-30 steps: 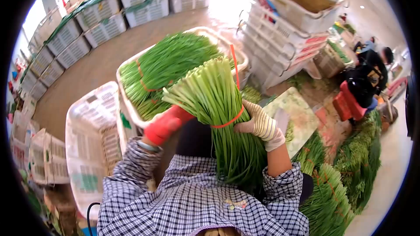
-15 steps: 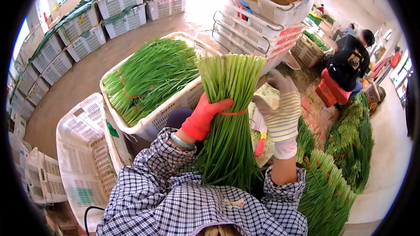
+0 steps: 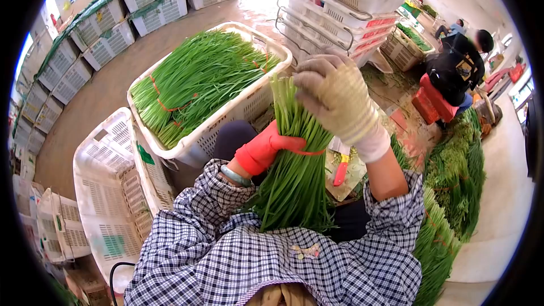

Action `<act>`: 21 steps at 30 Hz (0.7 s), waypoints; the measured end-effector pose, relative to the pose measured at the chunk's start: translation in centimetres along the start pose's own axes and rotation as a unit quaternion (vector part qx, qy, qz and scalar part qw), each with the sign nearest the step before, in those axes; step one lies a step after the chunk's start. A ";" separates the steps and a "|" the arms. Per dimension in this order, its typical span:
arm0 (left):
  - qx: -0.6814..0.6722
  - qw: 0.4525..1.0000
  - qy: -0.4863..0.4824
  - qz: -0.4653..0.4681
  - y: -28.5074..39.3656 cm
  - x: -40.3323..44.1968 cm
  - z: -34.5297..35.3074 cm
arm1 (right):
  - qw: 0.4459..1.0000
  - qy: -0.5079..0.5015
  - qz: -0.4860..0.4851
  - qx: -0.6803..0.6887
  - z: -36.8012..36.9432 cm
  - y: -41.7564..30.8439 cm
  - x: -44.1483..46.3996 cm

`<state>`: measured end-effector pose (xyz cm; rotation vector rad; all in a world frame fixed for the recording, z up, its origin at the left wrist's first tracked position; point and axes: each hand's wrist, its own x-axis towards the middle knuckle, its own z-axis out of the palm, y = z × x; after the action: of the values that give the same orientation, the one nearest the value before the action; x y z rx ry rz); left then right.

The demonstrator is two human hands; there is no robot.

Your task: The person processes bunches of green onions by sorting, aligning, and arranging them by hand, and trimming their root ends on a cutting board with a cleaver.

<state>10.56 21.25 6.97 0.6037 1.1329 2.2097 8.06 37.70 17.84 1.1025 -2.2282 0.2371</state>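
Note:
My left hand [image 3: 267, 146], in a red glove, is wrapped round a bunch of garlic chives [image 3: 294, 187] at its red band. The bunch stands upright in front of my checked shirt, pale stem ends up and green leaves hanging down. My right hand [image 3: 337, 93], in a pale striped glove with grey fingers, is at the top of the bunch, partly hiding the stem ends. Its fingers are bent but apart, and I see nothing held in them. Beside the bunch, a knife with a red handle [image 3: 340, 173] rests on a board [image 3: 354, 178].
To the left, a white crate [image 3: 195, 141] holds banded chives, with another crate [image 3: 107, 192] beside it. Stacked crates [image 3: 345, 28] stand ahead. More chive bunches [image 3: 439, 249] lie to the right. A person in black [image 3: 453, 68] sits on a red seat [image 3: 433, 105].
My right hand has moved up and left from beside the bunch to over its stem ends. My left hand still grips the chives, which sit slightly lower and look narrower.

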 end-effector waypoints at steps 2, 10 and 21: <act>-0.040 0.999 0.028 0.016 0.0 0.1 -0.4 | 0.998 -0.035 -0.048 -0.006 0.3 -1.3 -0.6; -0.047 0.998 -0.025 0.042 -6.8 0.4 -7.7 | 0.995 -0.079 0.013 0.053 3.3 -0.3 -0.9; -0.078 0.994 0.072 -0.023 -4.6 0.2 -6.1 | 0.927 0.149 0.220 -0.264 -1.8 11.2 5.2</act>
<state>8.01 20.11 -0.13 0.3538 1.0206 2.3059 -1.98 42.13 23.69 0.2535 -2.0544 -0.0181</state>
